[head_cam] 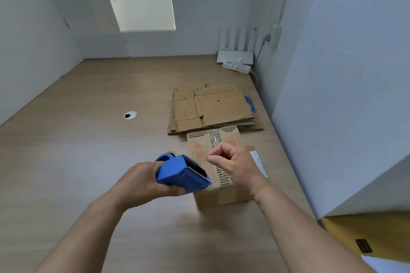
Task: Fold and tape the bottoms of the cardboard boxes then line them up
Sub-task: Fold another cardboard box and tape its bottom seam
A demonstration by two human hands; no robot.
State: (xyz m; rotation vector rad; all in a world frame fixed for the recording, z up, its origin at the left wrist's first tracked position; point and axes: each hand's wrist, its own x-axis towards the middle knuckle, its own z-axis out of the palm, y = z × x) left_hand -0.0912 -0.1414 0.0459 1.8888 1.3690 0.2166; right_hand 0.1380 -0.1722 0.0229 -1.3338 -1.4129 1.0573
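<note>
A small cardboard box (221, 197) stands on the wooden desk (88, 139) with its folded bottom flaps facing up and clear tape along the seam. My left hand (144, 182) grips a blue tape dispenser (182, 173), its serrated blade pointing at the box. My right hand (235, 164) hovers over the box top with fingers curled and thumb against forefinger; whether it pinches a tape end cannot be told. A stack of flattened cardboard boxes (213, 108) lies just behind the box.
A white router (237, 51) and power strip (237, 66) sit at the desk's back right corner. A round cable hole (130, 115) is left of the flat stack. White walls close in on the left, back and right. A yellow box (372, 235) sits at lower right.
</note>
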